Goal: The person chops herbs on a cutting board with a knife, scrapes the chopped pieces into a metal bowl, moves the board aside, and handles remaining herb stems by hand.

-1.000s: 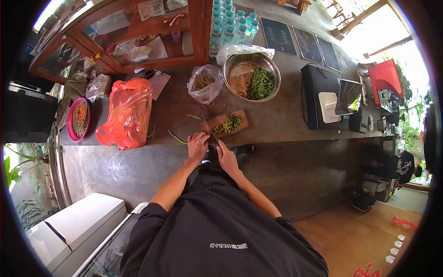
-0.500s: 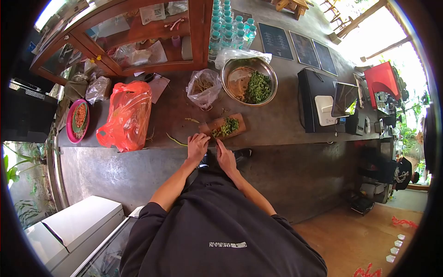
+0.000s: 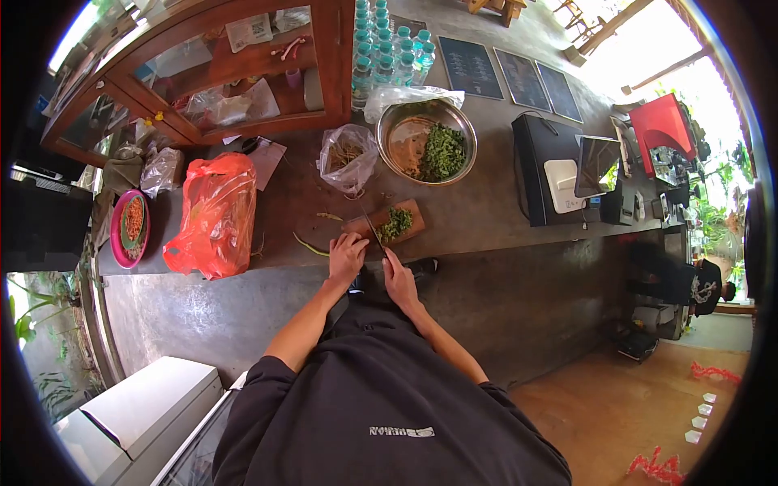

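My right hand (image 3: 399, 279) is closed round the handle of a knife (image 3: 374, 230), whose dark blade points up and left across a wooden cutting board (image 3: 417, 215). Chopped green vegetable pieces (image 3: 396, 225) lie on the board, just right of the blade. Curled fingers of my left hand (image 3: 347, 254) press together at the board's near left corner, beside the blade; what they hold is hidden. A long green bean-like pod (image 3: 309, 245) lies on the counter to their left, with a shorter pale piece (image 3: 329, 216) behind it.
Behind the board stand a steel bowl (image 3: 387, 152) with chopped greens (image 3: 445, 151) and a clear plastic bag (image 3: 347, 159) of scraps. Left are a red plastic bag (image 3: 212, 219) and a pink basin (image 3: 119, 243). A black machine (image 3: 531, 174) sits right. The counter's front edge runs below.
The knife blade now shows clearly, angled up-left over the board, where it was hard to see before. The view has shifted slightly; my hands stay at the board.
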The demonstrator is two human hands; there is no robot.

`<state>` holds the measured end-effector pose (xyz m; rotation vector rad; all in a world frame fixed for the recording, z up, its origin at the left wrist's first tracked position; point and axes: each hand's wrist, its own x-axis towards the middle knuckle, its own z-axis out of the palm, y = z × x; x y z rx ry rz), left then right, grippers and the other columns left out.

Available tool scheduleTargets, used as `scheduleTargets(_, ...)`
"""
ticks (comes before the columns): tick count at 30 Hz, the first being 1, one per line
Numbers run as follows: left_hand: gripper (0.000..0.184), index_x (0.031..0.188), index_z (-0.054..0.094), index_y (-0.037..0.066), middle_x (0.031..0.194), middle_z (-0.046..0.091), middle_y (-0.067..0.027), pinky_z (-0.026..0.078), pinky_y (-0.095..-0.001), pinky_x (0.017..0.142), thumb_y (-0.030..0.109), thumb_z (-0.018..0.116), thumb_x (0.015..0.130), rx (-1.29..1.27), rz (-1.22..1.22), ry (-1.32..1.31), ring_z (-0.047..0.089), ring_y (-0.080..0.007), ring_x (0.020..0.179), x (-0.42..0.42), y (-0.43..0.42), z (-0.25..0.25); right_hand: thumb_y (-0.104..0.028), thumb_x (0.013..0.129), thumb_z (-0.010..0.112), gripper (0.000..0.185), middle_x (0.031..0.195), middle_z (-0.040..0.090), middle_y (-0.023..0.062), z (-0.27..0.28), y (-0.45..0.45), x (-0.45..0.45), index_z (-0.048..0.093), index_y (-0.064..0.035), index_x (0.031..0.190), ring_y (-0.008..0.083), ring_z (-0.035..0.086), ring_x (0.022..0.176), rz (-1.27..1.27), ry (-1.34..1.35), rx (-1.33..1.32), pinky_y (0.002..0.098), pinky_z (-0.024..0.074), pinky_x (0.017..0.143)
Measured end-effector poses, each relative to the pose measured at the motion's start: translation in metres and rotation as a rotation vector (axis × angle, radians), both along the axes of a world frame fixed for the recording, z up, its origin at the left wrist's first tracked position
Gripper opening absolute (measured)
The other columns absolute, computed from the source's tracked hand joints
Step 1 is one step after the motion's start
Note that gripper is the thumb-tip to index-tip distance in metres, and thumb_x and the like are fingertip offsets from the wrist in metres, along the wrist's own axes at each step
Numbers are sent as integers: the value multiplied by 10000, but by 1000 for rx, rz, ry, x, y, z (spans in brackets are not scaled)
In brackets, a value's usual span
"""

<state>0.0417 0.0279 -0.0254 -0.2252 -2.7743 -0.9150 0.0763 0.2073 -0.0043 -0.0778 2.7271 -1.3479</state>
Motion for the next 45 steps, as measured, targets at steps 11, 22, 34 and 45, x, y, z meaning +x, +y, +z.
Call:
scheduleTargets(11,229,1030,790,143,1057,699,3,443,-405,892,75,761,813,34,23,2,641,-216,1041,-1,0,-7,-276,1085,515,373,839,684,299,-8,-3,9,578,-123,1418,505,672,762,0,9,-31,603,503,643)
scheduleTargets(22,207,1023,786,129,1029,690,-1,443,-411,877,76,744,827,11,38,-23,642,-230,1019,2,3,1,-300,1082,514,384,821,690,294,-8,-11,-4,577,-174,1439,505,674,736,12,56,89,608,525,647)
scheduleTargets(34,225,1033,783,142,1020,686,17,439,-417,888,89,761,815,-29,30,-7,634,-219,1014,5,2,3,-327,1085,506,391,788,685,294,-12,-9,5,571,-203,1450,508,674,725,4,7,121,613,523,637)
scheduleTargets(45,208,1035,787,135,1035,701,20,436,-420,884,89,744,836,-27,30,-27,638,-210,1022,6,3,7,-324,1082,510,387,794,688,292,-13,-8,9,571,-221,1451,516,669,729,-12,11,88,610,523,642)
